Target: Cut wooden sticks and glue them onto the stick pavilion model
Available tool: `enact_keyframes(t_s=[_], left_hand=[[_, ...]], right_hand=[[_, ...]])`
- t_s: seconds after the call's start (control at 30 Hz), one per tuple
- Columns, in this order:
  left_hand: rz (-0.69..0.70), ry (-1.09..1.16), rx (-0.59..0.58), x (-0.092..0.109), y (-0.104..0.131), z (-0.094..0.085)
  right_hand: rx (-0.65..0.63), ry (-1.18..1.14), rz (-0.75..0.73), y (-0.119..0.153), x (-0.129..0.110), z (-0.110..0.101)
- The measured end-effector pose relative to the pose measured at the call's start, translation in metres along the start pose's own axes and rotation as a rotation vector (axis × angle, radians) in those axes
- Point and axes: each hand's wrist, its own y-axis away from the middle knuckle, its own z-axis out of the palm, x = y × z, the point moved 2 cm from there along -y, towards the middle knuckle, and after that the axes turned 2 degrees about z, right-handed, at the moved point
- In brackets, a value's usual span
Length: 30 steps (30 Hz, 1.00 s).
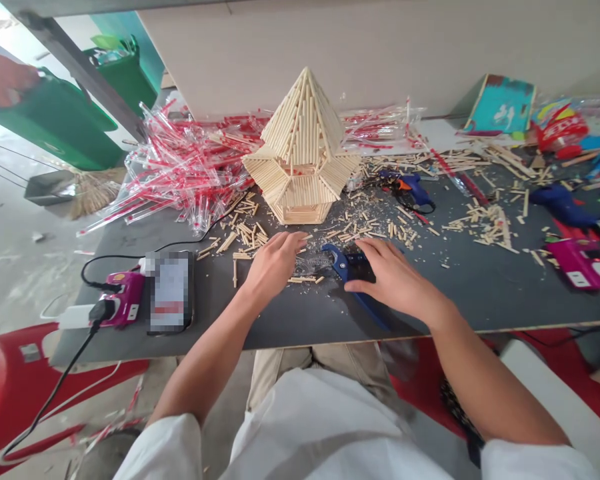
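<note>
My left hand (274,265) is over the table with its fingers bent together. A short stick piece shows at its fingertips, and I cannot tell whether they grip it. My right hand (393,275) is spread above a blue ratchet-type pipe cutter (343,264), thumb and fingers apart around its handles. Part of the cutter is hidden beneath that hand; its hooked jaw points left. Between my hands lie clear plastic scraps (313,265) and short stick pieces (305,280). Beyond them stands a pagoda-like model (304,150) of pale wooden sticks with a pointed roof.
Red-and-clear plastic wrappers (195,167) are heaped at the back left. A phone (171,293) and a purple power strip (126,297) with cables lie left. Blue glue guns (415,190) and cut sticks (490,223) lie right. A second purple strip (583,263) is at far right.
</note>
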Motion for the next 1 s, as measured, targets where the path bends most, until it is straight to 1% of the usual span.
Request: enact_keyframes(t_s=[0.1,0.2,0.33,0.4,0.47,0.6,0.73,0.83,0.9,1.0], left_hand=[[0.011,-0.036,0.019,-0.001,-0.001,0.002],[0.027,-0.075,0.026,-0.001,-0.002,0.003],[0.061,-0.102,0.057,0.002,-0.002,0.002],[0.068,-0.109,0.084,0.003,-0.002,0.001],[0.061,-0.116,0.108,0.004,-0.001,0.001],[0.053,-0.122,0.128,0.005,0.0,0.002],[0.057,-0.124,0.134,0.006,0.001,0.002],[0.054,-0.105,0.133,0.008,0.001,0.001],[0.057,-0.104,0.135,0.009,0.001,0.0],[0.075,-0.115,0.14,0.012,0.001,0.001]], right_hand=[[-0.036,0.113,0.038,0.021,0.007,0.012],[-0.011,0.171,0.052,0.029,0.003,0.019],[0.004,0.272,0.019,0.029,-0.001,0.016],[-0.01,0.275,0.004,0.029,0.001,0.011],[-0.022,0.243,0.019,0.03,0.006,0.006],[-0.009,0.138,0.085,0.031,0.014,-0.001],[0.062,-0.037,0.169,0.031,0.014,-0.005],[0.076,-0.312,0.164,0.032,0.005,-0.009],[0.04,-0.487,0.131,0.031,-0.006,-0.01],[-0.024,-0.624,0.103,0.026,-0.023,-0.008]])
